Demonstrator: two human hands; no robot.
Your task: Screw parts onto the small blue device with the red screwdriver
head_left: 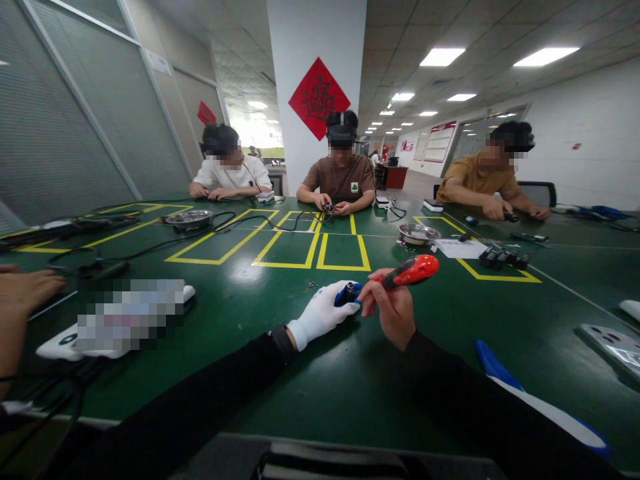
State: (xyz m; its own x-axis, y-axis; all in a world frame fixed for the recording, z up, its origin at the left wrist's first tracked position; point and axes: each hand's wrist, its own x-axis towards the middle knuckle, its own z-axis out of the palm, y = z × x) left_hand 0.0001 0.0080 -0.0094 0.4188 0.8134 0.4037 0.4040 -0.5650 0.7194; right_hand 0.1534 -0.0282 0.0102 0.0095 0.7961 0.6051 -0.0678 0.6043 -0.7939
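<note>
My left hand [327, 310], in a white glove with blue fingertips, is wrapped round a small black part [349, 293] with a shiny metal end pointing up. Just to its right, my bare right hand [390, 303] grips a screwdriver with a red and black handle [413, 271]. The handle rises to the right; the shaft and tip are hard to make out near my left fingertips. A few small screws [313, 285] lie on the green table [320, 400] beyond my left hand.
A blue and white glove [540, 400] lies at right, near a phone [613, 347]. White device [120, 320] and another person's hand [30, 290] are at left. Metal bowls [419, 233], black parts [503, 258], paper [461, 249] and cables lie farther back. Three people sit opposite.
</note>
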